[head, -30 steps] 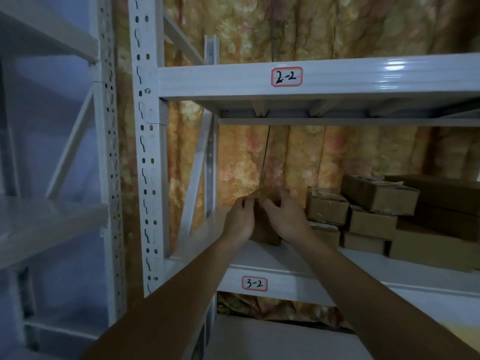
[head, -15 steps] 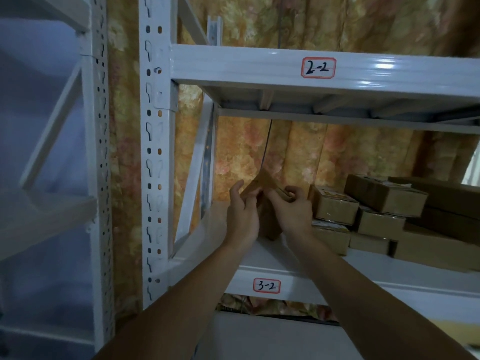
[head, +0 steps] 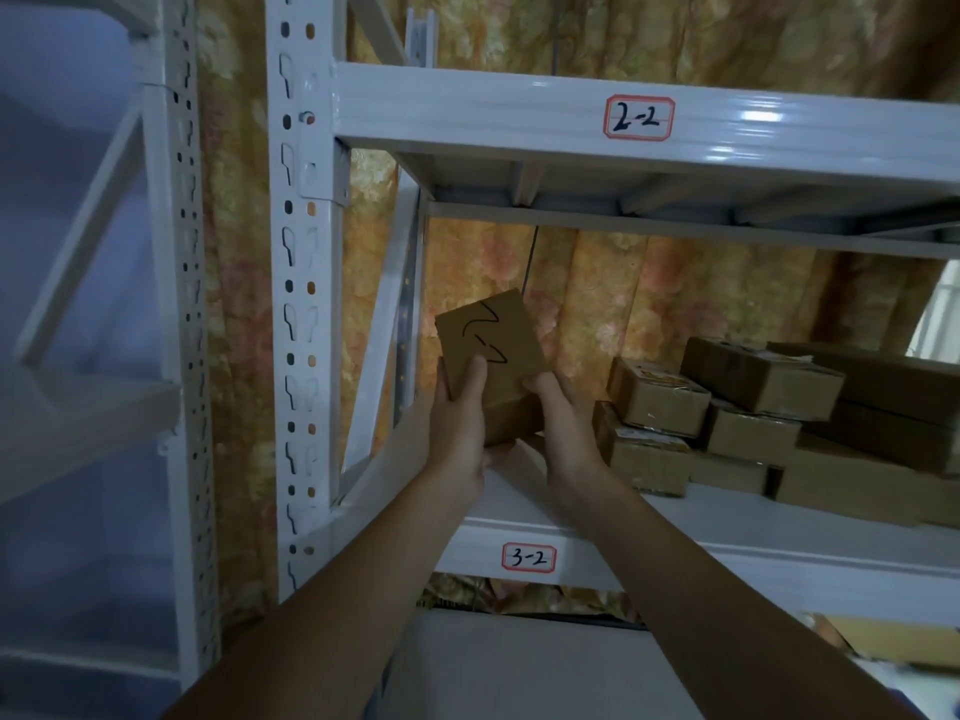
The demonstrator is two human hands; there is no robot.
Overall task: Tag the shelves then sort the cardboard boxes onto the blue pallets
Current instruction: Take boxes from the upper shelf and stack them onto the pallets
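Tags [head: 638,118] reading "2-2" above, "3-2" [head: 529,558] below, on white shelf beams [head: 467,111]. Left hand [head: 460,433] and right hand [head: 569,433] both gripping a marker-scrawled cardboard box [head: 491,345] near the shelf's left edge.

Glossy white-painted metal shelf beams [head: 467,116]; matt brown cardboard box [head: 493,350] with black marker scrawl; paper labels [head: 638,118]; floral cloth curtain [head: 649,298] behind

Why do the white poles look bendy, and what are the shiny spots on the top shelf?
Head view: the wide lens bows the upright post and the blurry rack at the left edge. Head view: the bright spots are glare on the glossy 2-2 beam. Head view: the room is dim, so the box in both hands looks murky.
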